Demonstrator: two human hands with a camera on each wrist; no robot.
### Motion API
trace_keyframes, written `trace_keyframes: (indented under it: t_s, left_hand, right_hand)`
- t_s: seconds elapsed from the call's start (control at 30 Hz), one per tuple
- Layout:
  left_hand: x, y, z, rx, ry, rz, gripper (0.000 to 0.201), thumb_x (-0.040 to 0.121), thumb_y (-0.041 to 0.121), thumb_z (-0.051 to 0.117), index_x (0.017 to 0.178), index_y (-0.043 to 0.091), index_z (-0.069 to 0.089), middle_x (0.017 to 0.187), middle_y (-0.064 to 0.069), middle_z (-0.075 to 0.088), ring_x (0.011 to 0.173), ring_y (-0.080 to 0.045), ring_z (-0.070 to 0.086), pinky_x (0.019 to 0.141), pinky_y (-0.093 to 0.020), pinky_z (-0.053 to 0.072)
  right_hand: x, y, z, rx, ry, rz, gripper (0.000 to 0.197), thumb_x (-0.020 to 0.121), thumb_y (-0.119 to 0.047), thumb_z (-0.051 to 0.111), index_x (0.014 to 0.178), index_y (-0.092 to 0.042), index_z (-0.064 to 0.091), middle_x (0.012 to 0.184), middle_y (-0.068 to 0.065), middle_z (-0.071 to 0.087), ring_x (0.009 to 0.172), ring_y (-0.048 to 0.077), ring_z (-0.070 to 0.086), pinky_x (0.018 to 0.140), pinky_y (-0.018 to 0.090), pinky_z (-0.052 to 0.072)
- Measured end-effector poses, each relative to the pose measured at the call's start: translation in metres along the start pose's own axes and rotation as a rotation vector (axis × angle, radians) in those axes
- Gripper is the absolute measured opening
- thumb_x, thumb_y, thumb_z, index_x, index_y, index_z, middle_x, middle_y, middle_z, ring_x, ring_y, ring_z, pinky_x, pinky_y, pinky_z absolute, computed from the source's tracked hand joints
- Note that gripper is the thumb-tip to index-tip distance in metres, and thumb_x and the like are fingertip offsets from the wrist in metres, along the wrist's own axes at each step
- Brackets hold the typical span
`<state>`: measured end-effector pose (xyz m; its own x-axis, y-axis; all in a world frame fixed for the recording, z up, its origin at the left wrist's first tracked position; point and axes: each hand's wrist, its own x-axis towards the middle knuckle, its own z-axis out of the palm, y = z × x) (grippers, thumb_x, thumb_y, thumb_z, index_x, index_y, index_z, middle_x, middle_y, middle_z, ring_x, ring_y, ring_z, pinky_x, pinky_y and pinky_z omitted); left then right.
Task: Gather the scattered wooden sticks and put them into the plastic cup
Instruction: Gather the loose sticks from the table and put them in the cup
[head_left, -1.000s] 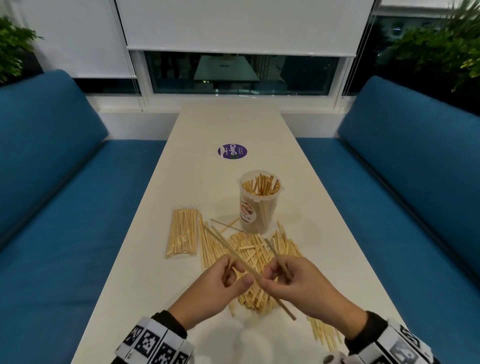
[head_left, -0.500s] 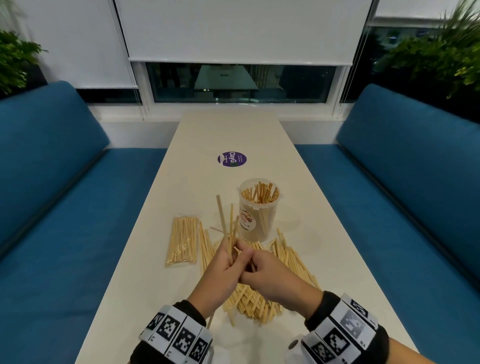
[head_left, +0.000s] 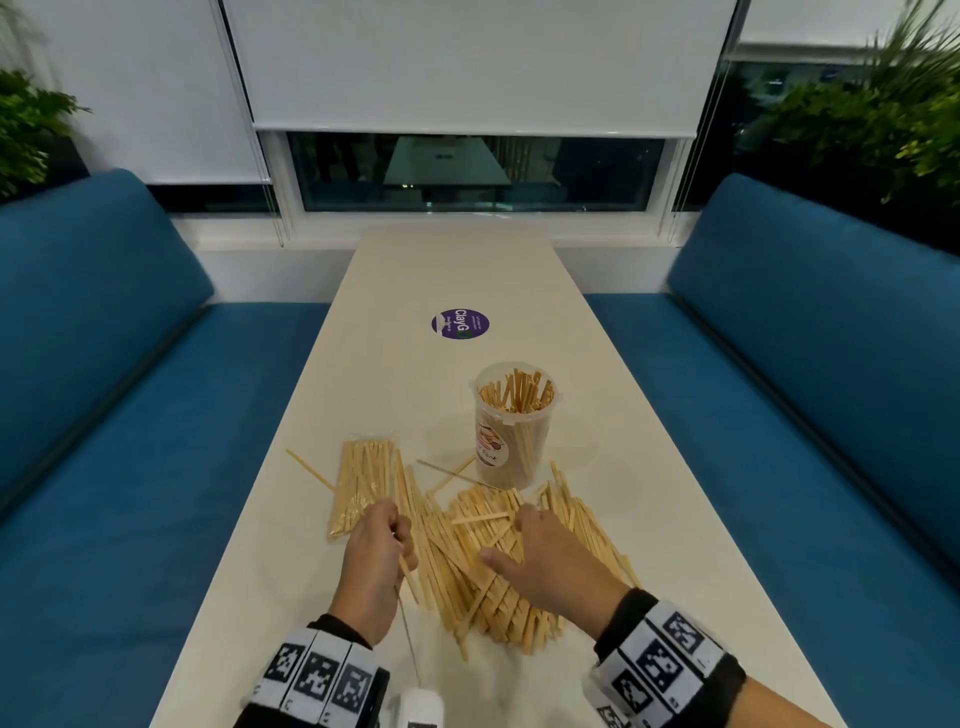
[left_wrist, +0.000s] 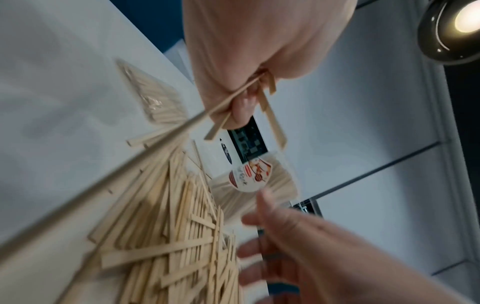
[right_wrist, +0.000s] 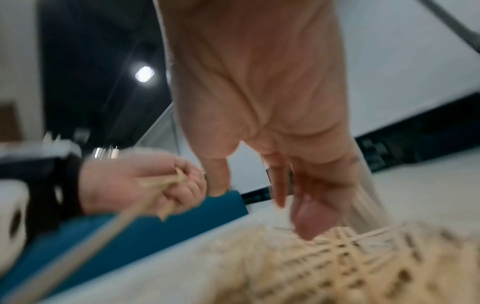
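Right hand over the stick pile near the table's near edge, palm down, fingers spread and loose, tips touching the top sticks, nothing gripped. Pile's sticks mostly running away from the near edge (some crossed). Left hand just left of the pile, curled round a few sticks. Cup upright beyond the pile, already holding many; right hand nearer.

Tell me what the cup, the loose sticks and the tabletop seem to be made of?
Cup: apparently clear plastic, since the sticks inside show through its wall; a printed label is on its side.
Loose sticks: pale, matte, unfinished-looking wood, thin and flat.
Tabletop: smooth cream surface with a soft sheen, likely laminate, though that is uncertain.
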<state>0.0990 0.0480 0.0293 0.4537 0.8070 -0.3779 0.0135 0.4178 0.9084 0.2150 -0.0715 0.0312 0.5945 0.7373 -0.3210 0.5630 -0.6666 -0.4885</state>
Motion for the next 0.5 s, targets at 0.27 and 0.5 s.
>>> trace_keyframes:
  t_s: [0.27,0.5]
  left_hand:
    - [-0.004,-0.005,-0.012,-0.083,-0.052,-0.025,0.035,0.100,0.025,0.034,0.067,0.015,0.033,0.060,-0.001,0.034,0.050,-0.013,0.025,0.049,-0.026,0.021]
    - [-0.008,-0.011,-0.010,-0.102,-0.062,-0.057,0.036,0.100,0.026,0.035,0.067,0.013,0.034,0.057,-0.002,0.036,0.050,-0.015,0.029,0.049,-0.027,0.026]
  right_hand:
    - [0.029,0.010,0.024,-0.078,0.121,0.159,0.072,0.090,-0.061,0.036,0.139,-0.013,0.017,0.099,0.008,0.065,0.078,0.021,0.062,0.058,0.027,0.045]
    - [0.038,0.003,0.033,-0.173,0.118,0.140,0.075,0.088,-0.056,0.047,0.143,-0.016,0.014,0.113,0.009,0.059,0.093,0.023,0.063,0.063,0.027,0.046]
